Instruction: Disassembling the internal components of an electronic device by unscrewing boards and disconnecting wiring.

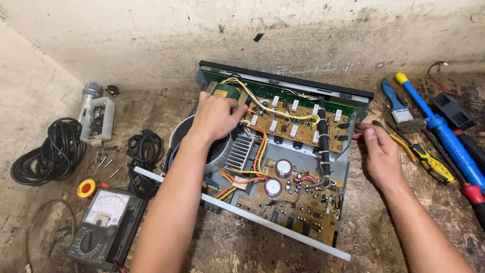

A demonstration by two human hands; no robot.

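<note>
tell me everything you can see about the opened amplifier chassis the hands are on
The opened amplifier chassis lies flat on the worn wooden surface, cover off, set at an angle with its dark front panel toward the wall. Inside are brown circuit boards, two round capacitors, a finned grey heatsink, a large round transformer, and yellow, orange and black wire bundles. The frame looks like grey sheet metal. The left hand rests on the transformer and wiring; the right hand touches the chassis's right edge.
</note>
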